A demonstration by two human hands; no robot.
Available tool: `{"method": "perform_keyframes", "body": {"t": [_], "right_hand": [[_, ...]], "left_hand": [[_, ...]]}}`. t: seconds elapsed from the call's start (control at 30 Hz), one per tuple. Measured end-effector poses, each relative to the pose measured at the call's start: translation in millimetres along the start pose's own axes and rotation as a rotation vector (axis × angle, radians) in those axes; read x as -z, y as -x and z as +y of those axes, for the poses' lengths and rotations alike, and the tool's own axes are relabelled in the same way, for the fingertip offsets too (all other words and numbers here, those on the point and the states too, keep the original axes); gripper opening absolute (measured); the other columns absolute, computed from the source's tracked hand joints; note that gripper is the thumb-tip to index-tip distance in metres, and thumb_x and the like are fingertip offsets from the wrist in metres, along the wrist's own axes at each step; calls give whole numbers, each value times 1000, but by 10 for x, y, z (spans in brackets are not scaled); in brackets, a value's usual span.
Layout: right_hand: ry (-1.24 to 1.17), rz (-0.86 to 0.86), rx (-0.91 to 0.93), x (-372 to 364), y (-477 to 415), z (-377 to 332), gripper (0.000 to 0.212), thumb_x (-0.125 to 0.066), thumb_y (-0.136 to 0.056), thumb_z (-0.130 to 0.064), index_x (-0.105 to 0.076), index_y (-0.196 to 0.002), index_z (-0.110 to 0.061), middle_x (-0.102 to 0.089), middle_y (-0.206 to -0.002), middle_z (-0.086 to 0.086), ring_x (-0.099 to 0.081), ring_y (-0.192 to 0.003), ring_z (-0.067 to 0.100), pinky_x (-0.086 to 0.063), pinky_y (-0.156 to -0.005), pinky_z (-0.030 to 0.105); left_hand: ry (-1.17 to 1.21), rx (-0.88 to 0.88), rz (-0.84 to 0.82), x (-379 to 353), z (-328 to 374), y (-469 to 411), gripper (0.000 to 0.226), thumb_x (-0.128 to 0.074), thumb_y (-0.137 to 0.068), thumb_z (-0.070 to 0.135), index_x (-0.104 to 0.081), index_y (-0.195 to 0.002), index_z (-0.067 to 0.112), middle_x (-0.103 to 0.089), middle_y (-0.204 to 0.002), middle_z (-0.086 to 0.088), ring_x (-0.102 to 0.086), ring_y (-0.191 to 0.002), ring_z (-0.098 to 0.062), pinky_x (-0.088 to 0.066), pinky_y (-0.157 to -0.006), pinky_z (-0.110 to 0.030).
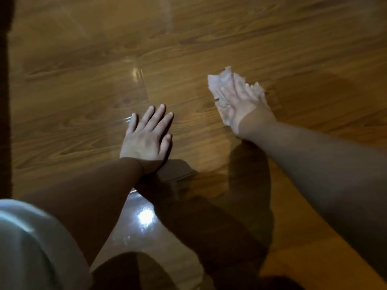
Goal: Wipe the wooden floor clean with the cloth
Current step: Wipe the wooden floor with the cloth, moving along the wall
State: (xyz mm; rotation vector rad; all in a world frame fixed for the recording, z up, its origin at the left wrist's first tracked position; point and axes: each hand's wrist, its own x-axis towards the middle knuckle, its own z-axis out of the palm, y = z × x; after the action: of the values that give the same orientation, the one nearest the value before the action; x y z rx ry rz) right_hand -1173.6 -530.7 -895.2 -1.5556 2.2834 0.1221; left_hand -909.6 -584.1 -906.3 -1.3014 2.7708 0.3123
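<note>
The right hand (pixel 240 101) is laid flat on a pale, crumpled cloth (pixel 216 81), its fingers held fairly straight and pressed down on the fabric rather than curled round it; motion blur softens the outlines there. The cloth is pinned between this palm and the wooden floor (pixel 83 91). Its ragged edge shows just beyond the fingertips, and more of it shows along the thumb side. The left hand (pixel 146 137) is planted on the bare boards, released and empty, with its fingers spread and pointing away from the body. It lies nearer the body than the cloth and apart from it. Both forearms are covered by dark sleeves (pixel 314 160). The glossy boards carry dark shadows of the arms and a bright glare spot (pixel 145 218) between them. A pale garment (pixel 27 248) fills the lower left corner, and a dark strip (pixel 5 101) runs down the left edge.
</note>
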Motion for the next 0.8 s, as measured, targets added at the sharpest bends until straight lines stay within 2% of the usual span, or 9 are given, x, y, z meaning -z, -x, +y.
{"method": "perform_keyframes", "body": {"t": [0.17, 0.3, 0.33, 0.4, 0.5, 0.57, 0.6, 0.73, 0.8], "right_hand": [[51, -141, -4, 182, 45, -378, 56, -20, -105, -33, 4, -155, -29, 15, -162, 6, 10, -149, 29, 3, -118, 46], [240, -310, 631, 213, 333, -410, 55, -20, -106, -32, 5, -155, -27, 17, -161, 7, 10, -149, 28, 6, -118, 42], [258, -341, 685, 276, 327, -282, 59, -26, -105, -31, 5, -154, -30, 16, -161, 4, 9, -149, 26, 5, -118, 42], [203, -344, 494, 367, 208, 60, 70, -36, -99, -22, 8, -154, -31, 17, -161, 2, 10, -149, 26, 1, -120, 41], [100, -203, 70, 317, 29, 277, 68, -30, -100, -26, 10, -154, -18, 16, -161, 12, 13, -148, 31, 2, -120, 47], [-65, -116, -67, 180, -33, 82, 61, -26, -103, -34, 4, -155, -24, 12, -162, 11, 11, -149, 30, 4, -119, 47], [-119, -96, -43, 120, -39, -66, 60, -26, -103, -35, 3, -155, -27, 13, -162, 9, 11, -149, 28, 5, -118, 46], [-54, -125, 612, -95, 154, -459, 63, -34, -101, -29, -1, -155, -33, 12, -162, -2, 10, -149, 20, 5, -118, 44], [2, -110, 779, -50, 108, -332, 58, -30, -102, -31, -6, -154, -36, 6, -163, -7, 5, -149, 15, 3, -119, 40]], "left_hand": [[-23, 374, -195, 62, 217, 82, 58, -15, -96, 59, 5, -149, 46, 14, -161, 0, 14, -146, -34, 0, -110, -67], [71, 388, -476, 388, 259, 152, 76, -41, -94, 58, 7, -151, 41, 23, -159, 2, 15, -146, -35, -15, -112, -64], [47, 374, -569, 487, 278, 180, 83, -47, -92, 58, 10, -150, 41, 25, -158, 0, 14, -145, -38, -18, -113, -61], [24, 383, -726, 641, 338, 219, 95, -56, -88, 57, 15, -149, 42, 31, -156, -4, 13, -143, -45, -19, -112, -58], [20, 408, -820, 732, 446, 159, 105, -65, -83, 55, 17, -147, 44, 36, -153, -9, 10, -141, -52, -21, -111, -59], [50, 449, -828, 711, 496, 103, 108, -69, -82, 49, 18, -146, 47, 39, -151, -11, 10, -140, -54, -23, -111, -60], [44, 468, -829, 689, 506, 72, 110, -71, -82, 46, 19, -145, 48, 41, -150, -12, 11, -139, -54, -24, -110, -62], [48, 482, -839, 612, 449, 59, 115, -75, -80, 41, 20, -144, 51, 43, -148, -10, 13, -138, -55, -28, -108, -60], [42, 471, -824, 601, 412, 66, 116, -75, -79, 43, 21, -143, 52, 42, -149, -10, 12, -138, -56, -29, -107, -59]]}}
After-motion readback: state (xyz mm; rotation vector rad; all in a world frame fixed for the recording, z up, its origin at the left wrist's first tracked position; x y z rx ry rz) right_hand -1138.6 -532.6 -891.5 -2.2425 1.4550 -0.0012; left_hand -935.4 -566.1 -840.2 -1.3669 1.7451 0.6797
